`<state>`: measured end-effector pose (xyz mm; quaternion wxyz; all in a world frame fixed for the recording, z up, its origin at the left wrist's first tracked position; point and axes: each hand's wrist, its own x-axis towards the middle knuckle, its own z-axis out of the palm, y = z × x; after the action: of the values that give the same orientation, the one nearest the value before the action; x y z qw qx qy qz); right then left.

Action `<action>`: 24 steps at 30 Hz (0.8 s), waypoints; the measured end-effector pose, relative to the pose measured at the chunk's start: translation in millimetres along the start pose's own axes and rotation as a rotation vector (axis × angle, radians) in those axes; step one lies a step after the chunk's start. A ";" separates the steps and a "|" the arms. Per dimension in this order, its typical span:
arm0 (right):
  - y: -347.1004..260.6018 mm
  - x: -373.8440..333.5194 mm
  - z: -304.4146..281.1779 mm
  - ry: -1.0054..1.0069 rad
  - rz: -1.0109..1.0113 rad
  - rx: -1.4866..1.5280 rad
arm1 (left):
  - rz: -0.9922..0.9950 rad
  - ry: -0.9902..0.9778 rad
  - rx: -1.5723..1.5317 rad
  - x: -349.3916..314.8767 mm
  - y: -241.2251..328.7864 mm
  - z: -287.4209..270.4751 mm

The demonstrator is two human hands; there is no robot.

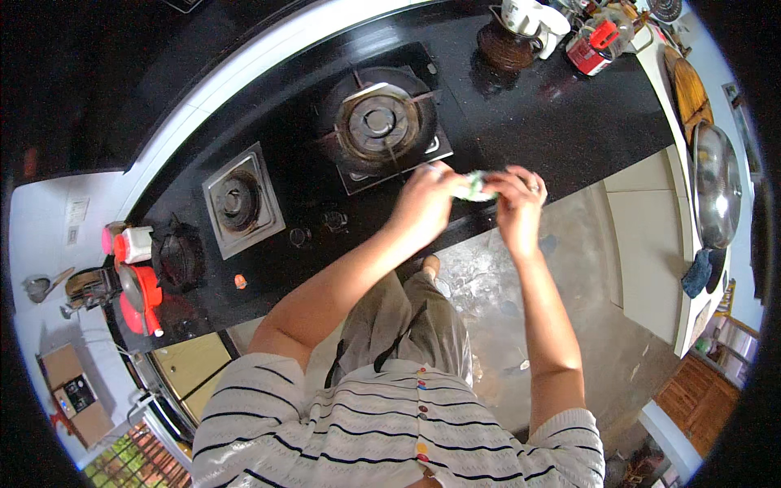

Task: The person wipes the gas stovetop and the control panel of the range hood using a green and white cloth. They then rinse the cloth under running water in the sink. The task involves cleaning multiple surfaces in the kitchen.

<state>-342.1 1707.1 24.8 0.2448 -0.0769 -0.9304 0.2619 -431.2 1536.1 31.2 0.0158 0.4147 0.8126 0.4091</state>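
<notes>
A small, crumpled white-and-green thing (477, 187) is stretched between my two hands; it is blurred, and I cannot tell whether it is a packet or a cloth. My left hand (425, 202) pinches its left end. The fingers of my right hand (518, 198) are closed on the other end. Both hands are above the front edge of the black counter (521, 138). Just beyond them stands the large gas burner (378, 122) with its dark ring and pan support.
A smaller burner (237, 202) in a metal tray is to the left. Near it lie a small orange object (240, 281), a red pan (142, 301) and jars (132, 244). A brown pot (506, 47) and a red-labelled jar (587, 53) stand far right. A metal bowl (716, 187) rests on the right-hand counter.
</notes>
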 end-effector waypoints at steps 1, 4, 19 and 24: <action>-15.6 10.4 15.1 0.077 -0.063 -0.055 | -0.017 0.018 0.139 1.1 -7.8 -20.6; -54.4 24.4 66.6 0.143 -0.007 0.004 | -0.042 0.150 0.360 -6.9 -28.7 -54.8; -69.8 24.6 165.2 0.238 0.826 0.381 | -0.935 0.634 -0.636 -76.3 -92.7 3.9; -55.3 29.6 178.8 0.195 1.038 0.523 | -1.240 0.716 -1.272 -52.7 -89.3 -5.0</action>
<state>-457.3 1587.7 -66.8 0.1799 -0.4831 -0.6485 0.5601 -457.5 1467.9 -42.5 0.2026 -0.3253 0.4696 0.7954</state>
